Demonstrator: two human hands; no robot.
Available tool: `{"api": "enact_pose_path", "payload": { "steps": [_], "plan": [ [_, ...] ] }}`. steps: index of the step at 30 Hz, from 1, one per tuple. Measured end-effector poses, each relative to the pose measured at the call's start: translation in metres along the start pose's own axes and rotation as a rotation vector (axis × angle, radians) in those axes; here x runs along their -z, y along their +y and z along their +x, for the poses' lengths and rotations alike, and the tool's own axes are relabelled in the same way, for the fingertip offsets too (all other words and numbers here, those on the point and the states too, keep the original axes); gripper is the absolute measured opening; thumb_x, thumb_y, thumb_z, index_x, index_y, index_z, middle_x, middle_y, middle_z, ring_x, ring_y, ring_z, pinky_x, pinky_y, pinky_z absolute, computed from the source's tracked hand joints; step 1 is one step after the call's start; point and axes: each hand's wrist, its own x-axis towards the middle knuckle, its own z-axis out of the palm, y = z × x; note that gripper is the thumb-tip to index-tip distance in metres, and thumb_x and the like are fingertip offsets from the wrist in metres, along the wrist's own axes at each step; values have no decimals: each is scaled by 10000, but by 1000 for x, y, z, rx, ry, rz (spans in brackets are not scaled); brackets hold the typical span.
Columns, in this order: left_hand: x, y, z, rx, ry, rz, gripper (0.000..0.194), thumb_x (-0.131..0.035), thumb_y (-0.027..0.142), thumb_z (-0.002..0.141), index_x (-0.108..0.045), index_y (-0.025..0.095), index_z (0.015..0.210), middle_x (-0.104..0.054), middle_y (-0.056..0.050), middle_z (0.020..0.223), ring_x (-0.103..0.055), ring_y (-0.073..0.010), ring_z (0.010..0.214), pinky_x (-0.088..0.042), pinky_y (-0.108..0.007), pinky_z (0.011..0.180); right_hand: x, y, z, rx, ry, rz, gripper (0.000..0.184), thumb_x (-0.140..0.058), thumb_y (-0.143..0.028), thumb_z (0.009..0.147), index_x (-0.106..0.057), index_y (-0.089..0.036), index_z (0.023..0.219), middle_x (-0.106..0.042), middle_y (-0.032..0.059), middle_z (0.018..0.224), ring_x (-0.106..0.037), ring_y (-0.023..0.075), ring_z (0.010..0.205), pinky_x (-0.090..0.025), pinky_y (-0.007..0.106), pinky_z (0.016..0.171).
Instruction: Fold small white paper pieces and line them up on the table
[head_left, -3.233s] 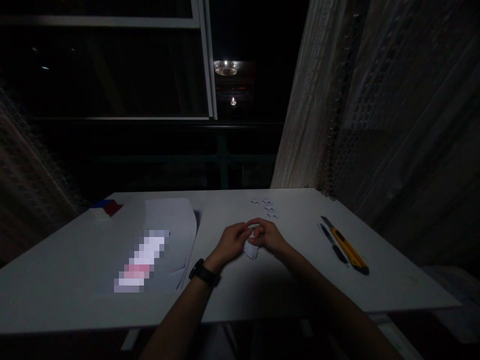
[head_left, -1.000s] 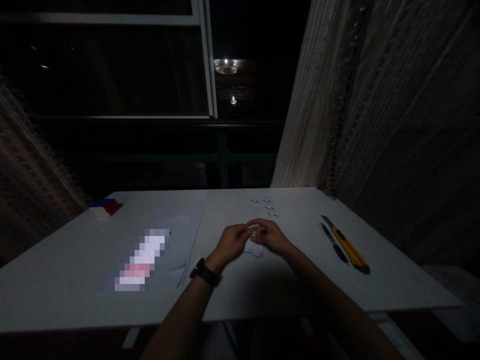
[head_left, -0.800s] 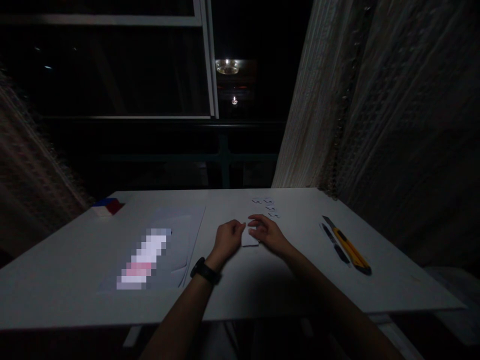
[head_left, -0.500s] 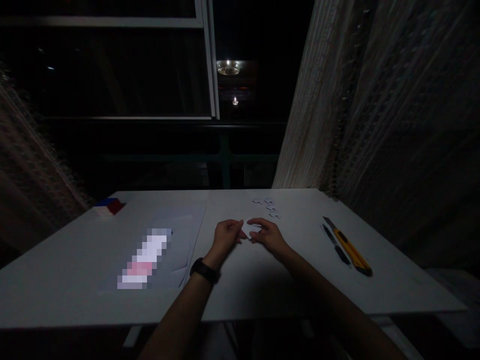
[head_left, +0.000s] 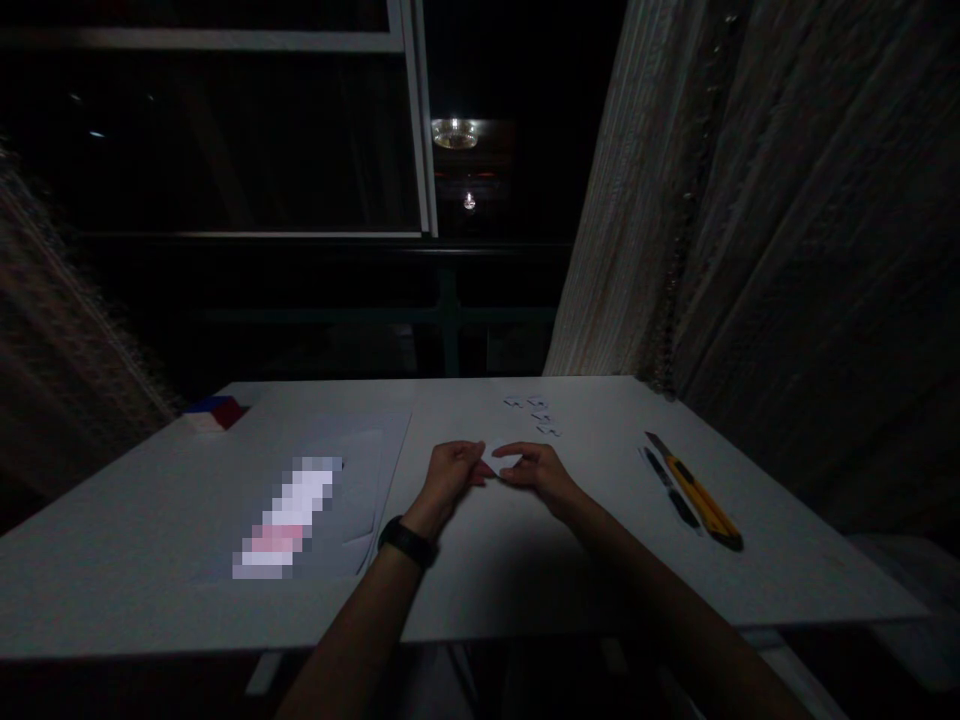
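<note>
Paper [head_left: 492, 462], small, white, in pinch of left hand [head_left: 453, 469], grip of right hand [head_left: 543, 472] unclear

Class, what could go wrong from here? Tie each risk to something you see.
1. The yellow cutter lies with its blade out beside the pen; the right hand, reaching there, might get cut.
2. The small white pieces look loose; a careless brush might scatter them.
3. Dim light makes it hard to tell what sits between the left hand and right hand, so a fumble seems possible.
</note>
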Motion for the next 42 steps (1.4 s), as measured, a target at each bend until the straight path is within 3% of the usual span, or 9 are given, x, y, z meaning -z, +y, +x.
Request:
{"api": "enact_pose_path", "payload": {
  "steps": [16,29,35,37,39,42],
  "plan": [
    [-2,-1,1,7,10,13,296,-631,382,665,-591,89,654,-606,-47,509,-562,-109,450,-458,-198,438,1,-1,-2,-9,1,8,383,-707,-237,510,-650,-134,875,-335,-103,370,-236,35,380,-176,201,409],
    [-2,1,-1,47,16,-1,276,-639,361,665,-584,90,656,-614,-55,516,-579,-116,467,-457,-200,443,1,0,-1,8,-40,30,414,-715,-224,506,-629,-136,902,-421,-84,404,-311,42,381,-220,194,405],
    [-3,1,-1,10,10,23,267,-629,350,672,-589,86,667,-620,-63,528,-582,-121,474,-446,-190,424,2,2,-1,25,-28,10,357,-702,-226,535,-638,-144,876,-354,-100,381,-261,31,367,-200,184,391],
    [-3,1,-1,-11,13,49,261,-624,339,677,-595,80,675,-617,-62,520,-568,-113,451,-445,-189,416,2,4,0,54,-3,-25,325,-700,-233,543,-653,-158,856,-430,-73,453,-275,27,379,-218,184,395],
    [-3,1,0,-32,15,80,259,-617,335,680,-599,76,674,-608,-54,501,-549,-105,419,-444,-192,405,3,7,2,121,40,-98,296,-716,-236,523,-673,-174,808,-552,-11,668,-337,27,420,-279,191,416],
    [-4,-2,2,-45,6,107,268,-614,342,678,-605,74,673,-598,-45,480,-537,-103,397,-450,-199,397,5,12,6,227,99,-215,263,-736,-235,491,-696,-199,749,-547,52,961,-476,80,576,-382,217,491]
  ]
}}
